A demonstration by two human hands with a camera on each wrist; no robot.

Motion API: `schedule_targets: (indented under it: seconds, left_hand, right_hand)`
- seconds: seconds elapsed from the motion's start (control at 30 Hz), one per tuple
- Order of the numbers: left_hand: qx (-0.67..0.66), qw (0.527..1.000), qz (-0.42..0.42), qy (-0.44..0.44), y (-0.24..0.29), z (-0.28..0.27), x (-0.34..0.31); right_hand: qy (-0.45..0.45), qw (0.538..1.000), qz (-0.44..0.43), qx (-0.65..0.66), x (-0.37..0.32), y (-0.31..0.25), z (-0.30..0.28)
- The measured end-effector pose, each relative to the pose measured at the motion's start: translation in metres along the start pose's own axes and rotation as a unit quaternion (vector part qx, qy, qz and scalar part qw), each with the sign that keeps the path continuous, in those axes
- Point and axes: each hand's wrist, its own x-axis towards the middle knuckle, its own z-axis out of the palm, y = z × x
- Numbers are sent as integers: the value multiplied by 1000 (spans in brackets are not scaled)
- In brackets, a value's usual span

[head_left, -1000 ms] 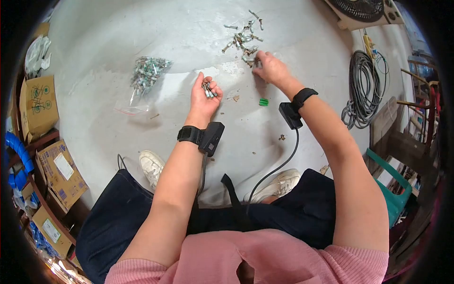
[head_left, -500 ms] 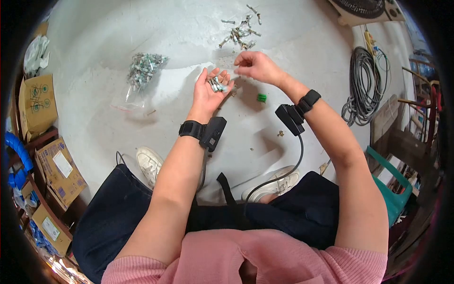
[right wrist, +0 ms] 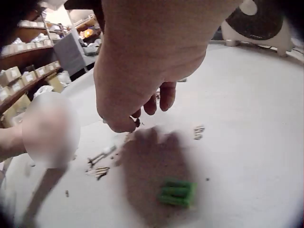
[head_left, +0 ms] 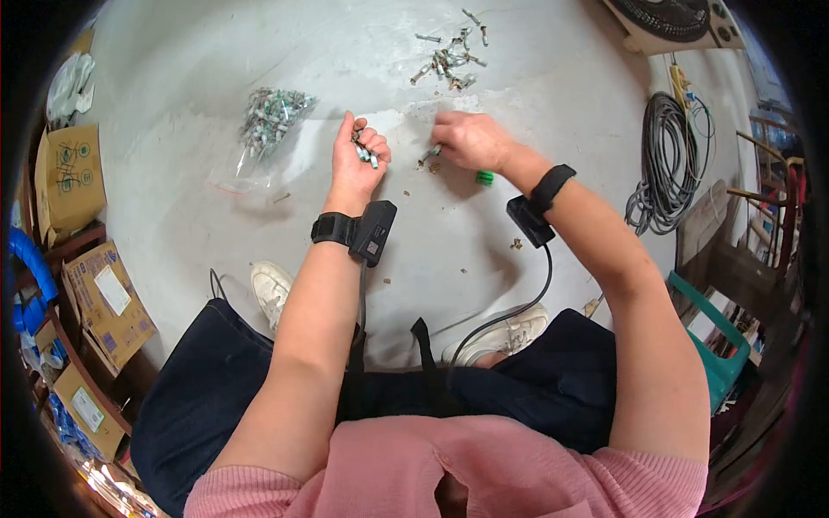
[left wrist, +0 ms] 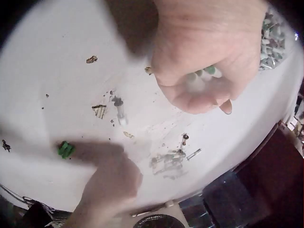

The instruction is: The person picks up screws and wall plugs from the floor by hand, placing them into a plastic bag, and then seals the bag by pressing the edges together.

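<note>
My left hand (head_left: pixel 358 160) is palm up, fingers curled over several small bolts (head_left: pixel 365 155) with pale green sleeves; their pale ends (left wrist: pixel 211 71) show inside the fist in the left wrist view. The right hand (head_left: pixel 471 141) hovers over the floor to the right, fingers bent downward. One loose bolt (right wrist: pixel 101 154) lies on the floor beneath and beside its fingertips, apart from them in the right wrist view. A small dark bit shows at the right thumb and forefinger; I cannot tell whether they pinch it. A green ribbed piece (head_left: pixel 484 177) lies close below that hand.
A loose pile of bolts (head_left: pixel 449 62) is ahead on the floor. To the left lies a clear plastic bag (head_left: pixel 272 121) full of similar bolts. A coiled cable (head_left: pixel 665 160) and a fan (head_left: pixel 673 22) stand right; cardboard boxes (head_left: pixel 73 173) line the left.
The right hand has come back from the pile toward me. My left hand reached toward it with opened fingers, then drew back left and curled. A bolt now lies on the floor between them.
</note>
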Motion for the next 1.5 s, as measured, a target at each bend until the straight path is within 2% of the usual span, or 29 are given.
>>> schedule_targets:
  seconds: [0.03, 0.1, 0.27, 0.33, 0.37, 0.4, 0.43, 0.47, 0.5, 0.53, 0.57, 0.63, 0.7, 0.73, 0.77, 0.8, 0.83, 0.87, 0.9, 0.97, 1.03, 1.1, 1.17, 1.23, 1.3, 1.33, 1.37, 1.43, 1.5]
  left_hand:
    - [0, 1000, 0, 0, 0, 0, -1]
    - [21, 1000, 9, 14, -1, 1, -2]
    - [32, 999, 11, 8, 0, -3, -1]
    - [32, 999, 10, 7, -2, 0, -2]
    - [61, 997, 22, 52, -8, 2, -1]
    - [89, 991, 35, 97, -14, 6, -2]
    - [88, 991, 35, 98, -17, 9, -5]
    - [109, 991, 12, 75, -21, 12, -9]
    - [132, 990, -11, 50, -25, 13, -11]
    - [114, 992, -26, 48, -28, 14, -11]
    - [115, 992, -25, 47, -30, 14, -9]
    - [56, 998, -34, 2, -34, 6, -3]
    - [45, 998, -45, -9, -26, -13, 10]
    - [5, 992, -91, -85, -21, -21, 16]
    - [-36, 977, -136, -160, -18, -29, 21]
    - [-36, 977, -135, -159, -19, -27, 19]
    - [30, 992, -83, -89, -20, -19, 12]
    - [94, 995, -29, -17, -22, -11, 6]
    - [93, 995, -28, -17, -24, 1, -1]
    - [75, 995, -6, 72, -30, 19, -11]
    - [79, 995, -8, 55, -30, 14, -8]
    - [84, 996, -11, 37, -28, 5, -1]
    - [91, 993, -61, -40, -24, -9, 9]
    - [94, 992, -68, -45, -24, -11, 12]
    - [98, 991, -75, -50, -28, -4, 10]
    - [99, 993, -58, 0, -34, 11, 2]
    - [99, 993, -40, 50, -37, 23, -4]
    - [90, 994, -30, 45, -39, 29, -8]
    - [80, 996, -21, 41, -39, 25, -5]
  right_hand:
    - [0, 1000, 0, 0, 4, -4, 5]
    - [-64, 994, -51, -67, 11, -11, 15]
    - [-98, 993, 6, -72, 9, -12, 21]
    - [-66, 994, 85, 2, 12, -12, 20]
    - [-66, 994, 84, 1, 15, -11, 19]
    - [-51, 989, 109, 85, 20, -16, 11]
    - [-37, 976, 134, 168, 23, -20, 3]
    - [-38, 976, 133, 167, 26, -24, -5]
    - [-13, 973, 96, 209, 28, -27, -14]
    - [13, 966, 58, 250, 30, -28, -20]
    - [14, 967, 58, 249, 32, -23, -24]
    - [71, 970, 147, 182, 37, 2, -29]
    - [137, 976, 167, 22, 33, 42, -18]
    - [137, 976, 167, 24, 29, 51, -16]
    - [121, 971, 207, -22, 25, 59, -14]
    - [105, 961, 245, -68, 23, 63, -13]
    - [105, 962, 244, -67, 20, 65, -13]
    - [68, 964, 246, -79, 19, 66, -13]
    - [31, 964, 248, -91, 18, 67, -13]
    - [34, 964, 245, -98, 16, 69, -9]
    - [37, 964, 243, -105, 16, 68, -9]
    - [5, 950, 305, -66, 19, 67, -10]
    - [7, 950, 309, -34, 21, 59, -18]
    - [9, 950, 312, -2, 24, 51, -22]
    - [21, 965, 237, 109, 29, 43, -25]
    - [19, 969, 193, 151, 32, 34, -28]
    - [18, 969, 192, 151, 33, 27, -31]
    - [-78, 947, 126, 286, 34, 9, -44]
    - [-56, 956, 132, 258, 36, 19, -39]
